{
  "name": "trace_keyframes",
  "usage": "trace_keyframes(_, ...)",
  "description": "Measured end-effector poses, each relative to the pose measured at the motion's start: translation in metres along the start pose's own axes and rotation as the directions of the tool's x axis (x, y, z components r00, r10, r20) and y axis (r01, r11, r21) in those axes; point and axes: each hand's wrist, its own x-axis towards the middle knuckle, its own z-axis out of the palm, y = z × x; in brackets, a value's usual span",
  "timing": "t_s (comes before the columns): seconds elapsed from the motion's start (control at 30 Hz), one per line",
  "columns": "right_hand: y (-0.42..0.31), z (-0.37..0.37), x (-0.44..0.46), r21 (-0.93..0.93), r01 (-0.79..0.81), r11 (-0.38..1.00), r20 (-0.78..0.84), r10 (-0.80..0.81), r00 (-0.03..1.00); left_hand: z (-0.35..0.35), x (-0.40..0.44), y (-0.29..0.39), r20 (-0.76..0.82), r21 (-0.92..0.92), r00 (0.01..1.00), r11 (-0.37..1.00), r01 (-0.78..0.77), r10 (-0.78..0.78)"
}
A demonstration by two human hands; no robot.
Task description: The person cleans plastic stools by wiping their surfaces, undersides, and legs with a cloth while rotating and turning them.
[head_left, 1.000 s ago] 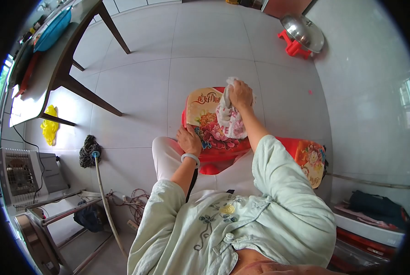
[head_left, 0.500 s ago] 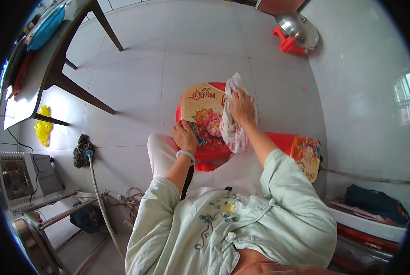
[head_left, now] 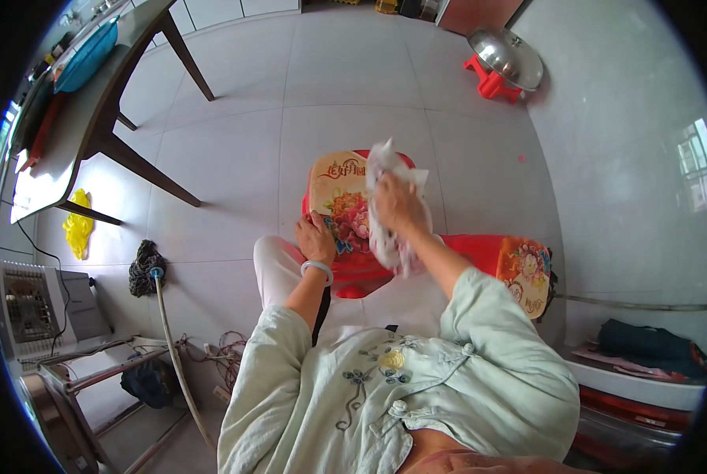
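cloth (head_left: pixel 380 239) bunched in the right hand (head_left: pixel 398 204) has just slid inward and a little closer to the wearer, so it now hides more of the middle of the flowered board (head_left: pixel 339 192), which sits low in front of the white trousers (head_left: pixel 277 272). the left hand (head_left: pixel 315 238) stays at the board's left edge; whether it grips or merely rests, i can't tell.

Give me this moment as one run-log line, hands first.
right hand: holding white cloth over right side of flower-printed panel | left hand: at panel's left edge | mop head: on floor, left
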Motion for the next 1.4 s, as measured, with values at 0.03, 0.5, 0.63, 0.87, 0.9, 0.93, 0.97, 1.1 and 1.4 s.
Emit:
trace_keyframes(0.03,-0.015,0.000,-0.020,0.031,0.027,0.999,0.054,-0.029,0.998,0.001,0.000,-0.002,0.003,-0.001,1.000,1.000,0.003,-0.003)
trace_keyframes(0.5,0.055,0.033,-0.033,0.271,-0.198,0.942,-0.250,0.267,0.931,0.003,0.004,-0.011,0.043,-0.007,0.997,0.998,-0.069,0.069)
trace_keyframes(0.63,0.096,0.051,0.000,0.608,-0.432,0.666,-0.005,0.547,0.837,0.000,0.005,-0.007,0.057,0.003,0.997,0.999,-0.048,0.048)
trace_keyframes(0.87,0.118,0.072,-0.046,0.811,-0.426,-0.402,0.574,0.405,0.712,0.015,0.019,-0.034,0.206,-0.145,0.976,0.984,0.099,-0.068)
trace_keyframes(0.9,0.121,0.082,-0.058,0.741,-0.436,-0.512,0.629,0.298,0.719,0.019,0.026,-0.040,0.282,-0.182,0.953,0.968,0.171,-0.115)
trace_keyframes(0.93,0.122,0.086,-0.066,0.653,-0.450,-0.609,0.668,0.183,0.722,0.019,0.033,-0.042,0.279,-0.188,0.954,0.968,0.167,-0.110)
trace_keyframes(0.97,0.119,0.079,-0.069,0.657,-0.449,-0.606,0.664,0.183,0.725,0.019,0.041,-0.042,0.374,-0.246,0.910,0.926,0.285,-0.181)
trace_keyframes(1.1,0.117,0.075,-0.075,0.594,-0.499,-0.631,0.700,0.100,0.707,0.018,0.045,-0.039,0.547,-0.383,0.800,0.775,0.502,-0.247)
trace_keyframes(1.4,0.102,0.033,-0.065,0.637,-0.432,-0.638,0.685,0.213,0.697,0.004,0.047,-0.012,0.527,-0.573,0.848,0.716,0.398,-0.049)
